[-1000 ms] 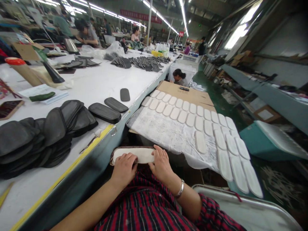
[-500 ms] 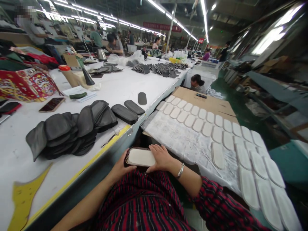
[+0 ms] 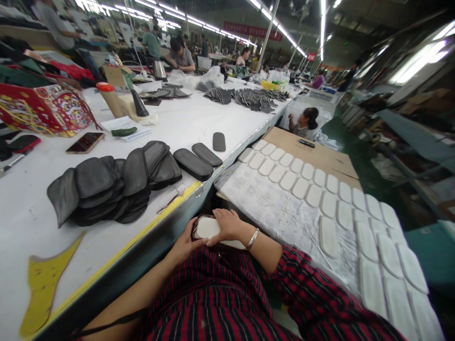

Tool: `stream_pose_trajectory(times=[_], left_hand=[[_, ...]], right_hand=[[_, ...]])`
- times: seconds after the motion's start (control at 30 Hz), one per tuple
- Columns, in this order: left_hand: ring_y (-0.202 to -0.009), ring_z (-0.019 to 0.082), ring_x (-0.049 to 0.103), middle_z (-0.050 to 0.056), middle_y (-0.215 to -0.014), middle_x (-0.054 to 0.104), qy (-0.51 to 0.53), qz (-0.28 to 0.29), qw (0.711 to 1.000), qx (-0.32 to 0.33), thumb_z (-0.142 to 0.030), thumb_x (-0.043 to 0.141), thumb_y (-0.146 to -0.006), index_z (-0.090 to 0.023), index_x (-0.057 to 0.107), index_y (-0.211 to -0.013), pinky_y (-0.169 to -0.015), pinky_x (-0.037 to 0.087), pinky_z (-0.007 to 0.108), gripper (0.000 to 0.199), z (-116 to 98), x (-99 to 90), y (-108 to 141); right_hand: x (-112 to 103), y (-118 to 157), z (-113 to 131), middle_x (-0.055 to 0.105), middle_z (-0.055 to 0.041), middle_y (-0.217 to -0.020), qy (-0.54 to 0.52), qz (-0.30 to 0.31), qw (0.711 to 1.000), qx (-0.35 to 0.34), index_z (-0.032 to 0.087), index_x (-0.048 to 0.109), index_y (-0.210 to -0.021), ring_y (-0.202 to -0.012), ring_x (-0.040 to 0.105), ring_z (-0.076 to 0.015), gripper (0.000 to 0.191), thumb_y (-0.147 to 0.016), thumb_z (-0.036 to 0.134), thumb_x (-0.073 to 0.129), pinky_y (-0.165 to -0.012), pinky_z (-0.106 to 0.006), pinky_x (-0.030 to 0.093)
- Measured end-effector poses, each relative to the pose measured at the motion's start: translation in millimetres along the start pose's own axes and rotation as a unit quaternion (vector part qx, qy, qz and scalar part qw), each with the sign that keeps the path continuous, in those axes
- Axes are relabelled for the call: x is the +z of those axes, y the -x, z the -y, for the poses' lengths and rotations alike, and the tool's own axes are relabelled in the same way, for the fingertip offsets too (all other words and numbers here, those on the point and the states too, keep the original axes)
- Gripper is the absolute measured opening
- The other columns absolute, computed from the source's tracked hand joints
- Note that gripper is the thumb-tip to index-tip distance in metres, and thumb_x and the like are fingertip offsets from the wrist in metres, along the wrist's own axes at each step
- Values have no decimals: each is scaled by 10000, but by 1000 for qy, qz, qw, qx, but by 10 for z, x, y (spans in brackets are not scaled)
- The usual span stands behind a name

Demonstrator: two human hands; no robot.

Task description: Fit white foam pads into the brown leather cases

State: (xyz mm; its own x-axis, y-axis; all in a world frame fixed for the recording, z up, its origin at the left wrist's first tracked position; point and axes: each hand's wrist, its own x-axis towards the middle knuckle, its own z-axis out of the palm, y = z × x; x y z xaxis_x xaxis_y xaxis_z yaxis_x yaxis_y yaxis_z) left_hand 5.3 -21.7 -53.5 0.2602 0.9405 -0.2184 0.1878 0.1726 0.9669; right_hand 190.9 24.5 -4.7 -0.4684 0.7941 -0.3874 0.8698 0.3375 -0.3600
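Low in front of my body is a dark-rimmed piece with a white oval pad on top. My left hand grips its left end, the thumb along the near edge. Lying across its middle, my right hand presses on the white pad, with the thumb at the near edge, and covers part of it. Left of my hands, a pile of dark grey oval pieces sits on the white table. Rows of white oval pads lie on the lower board to the right.
Two dark pads and a smaller one lie near the table edge. A yellow template, a phone and a red patterned bag are at left. A person is low beyond the cardboard.
My right hand has slid left across the white pad, toward my left hand. The whole view has shifted slightly, and the person beyond the cardboard has raised a hand.
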Motion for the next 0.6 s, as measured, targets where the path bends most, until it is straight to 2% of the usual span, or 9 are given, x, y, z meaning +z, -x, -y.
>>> stream_pose_trajectory(times=[0.1, 0.17, 0.23, 0.3, 0.37, 0.43, 0.47, 0.53, 0.6], left_hand=[[-1242, 275, 401, 159, -1358, 405, -8, 4, 1000, 11, -423, 641, -690, -107, 248, -1345, -1070, 279, 411, 826, 10, 28, 7], [-1230, 270, 420, 158, -1347, 429, -26, -3, 999, 24, -423, 636, -699, -111, 281, -1345, -1058, 302, 412, 800, -24, 29, 114], [-1223, 256, 436, 146, -1343, 449, -52, -21, 998, 38, -426, 621, -717, -132, 321, -1343, -1041, 334, 396, 754, -71, -54, 278], [-1263, 247, 389, 137, -1385, 403, -110, -69, 990, 59, -442, 606, -733, -159, 285, -1372, -1053, 316, 398, 769, -94, -289, 485], [-1311, 244, 312, 131, -1422, 346, -257, -171, 947, 85, -468, 543, -776, -172, 258, -1386, -1083, 252, 425, 736, -67, -685, 770], [-1331, 277, 262, 158, -1423, 335, -419, -303, 855, 48, -494, 503, -785, -149, 285, -1372, -1091, 184, 488, 715, 30, -1150, 1162], [-1332, 311, 246, 183, -1425, 320, -479, -342, 809, -5, -523, 530, -749, -125, 286, -1369, -1080, 174, 526, 776, 106, -1361, 1384], [-1300, 382, 283, 230, -1409, 324, -557, -328, 757, -99, -521, 596, -673, -100, 290, -1364, -1024, 227, 591, 865, 290, -1662, 1813], [-1280, 379, 325, 219, -1387, 369, -617, -258, 741, -58, -442, 599, -684, -119, 254, -1384, -1000, 308, 551, 846, 458, -1758, 2121]], right_hand=[[-26, -16, 58, 234, -162, -1443, 30, 1, 1000, 0, 92, 224, -1411, -1309, 206, -346, 1143, -533, 696, 640, -1050, -571, 122], [-23, 52, 123, 258, -176, -1431, 60, -27, 998, -14, 77, 259, -1396, -1303, 222, -352, 1125, -532, 679, 655, -1050, -570, 135], [10, 175, 160, 309, -184, -1406, 82, -92, 992, -27, 81, 302, -1376, -1293, 254, -346, 1022, -592, 640, 645, -1045, -567, 167], [71, 318, 123, 351, -179, -1383, 82, -182, 979, -51, 96, 310, -1366, -1280, 294, -330, 893, -682, 589, 603, -1032, -565, 216], [139, 464, 28, 383, -166, -1363, 54, -273, 956, -92, 110, 296, -1365, -1264, 334, -304, 772, -772, 542, 536, -1024, -530, 278], [196, 620, -50, 403, -140, -1352, 10, -325, 939, -114, 150, 300, -1361, -1247, 369, -283, 673, -824, 508, 491, -1015, -491, 330], [219, 706, -57, 409, -126, -1349, -13, -330, 937, -115, 172, 310, -1356, -1235, 387, -274, 628, -840, 490, 477, -1005, -472, 357], [259, 889, 20, 431, -114, -1331, -57, -318, 940, -106, 195, 355, -1331, -1210, 422, -264, 566, -851, 469, 471, -993, -444, 388], [299, 1060, 208, 470, -118, -1296, -97, -276, 951, -97, 187, 411, -1298, -1187, 448, -258, 531, -848, 459, 483, -998, -420, 390]])
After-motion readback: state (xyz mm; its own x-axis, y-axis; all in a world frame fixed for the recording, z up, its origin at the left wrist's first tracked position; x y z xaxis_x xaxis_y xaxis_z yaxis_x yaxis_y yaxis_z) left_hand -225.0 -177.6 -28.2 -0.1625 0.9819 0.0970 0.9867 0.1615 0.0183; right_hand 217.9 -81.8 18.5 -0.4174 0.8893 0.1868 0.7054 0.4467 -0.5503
